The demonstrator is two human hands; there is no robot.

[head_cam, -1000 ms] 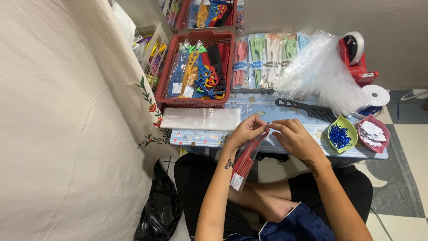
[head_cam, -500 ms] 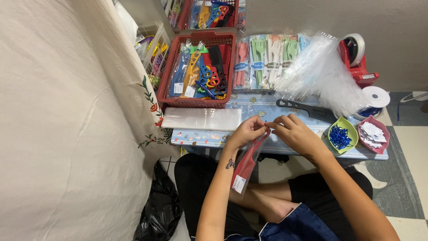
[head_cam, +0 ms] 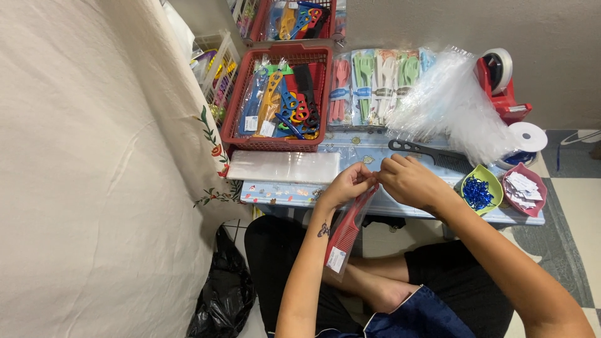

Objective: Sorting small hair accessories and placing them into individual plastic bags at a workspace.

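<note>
My left hand (head_cam: 348, 183) and my right hand (head_cam: 408, 180) meet at the front edge of a low table (head_cam: 388, 206), both pinching the top end of a red comb in a clear plastic sleeve (head_cam: 346, 233). The bagged comb hangs down over my lap with a small white label near its lower end. A black comb (head_cam: 432, 155) lies on the table just beyond my right hand. A flat stack of clear sleeves (head_cam: 285, 166) lies left of my left hand.
A red basket (head_cam: 278, 100) of bagged coloured combs stands at the back left, packs of plastic cutlery (head_cam: 375, 81) beside it. A heap of clear bags (head_cam: 454, 109), a red tape dispenser (head_cam: 501, 84), a green dish of blue ties (head_cam: 481, 188) and a pink dish of white labels (head_cam: 524, 188) are at the right. A cream cloth (head_cam: 94, 175) fills the left.
My hands have stayed together at the top of the bagged comb, with only small finger movement. The comb hangs much as before.
</note>
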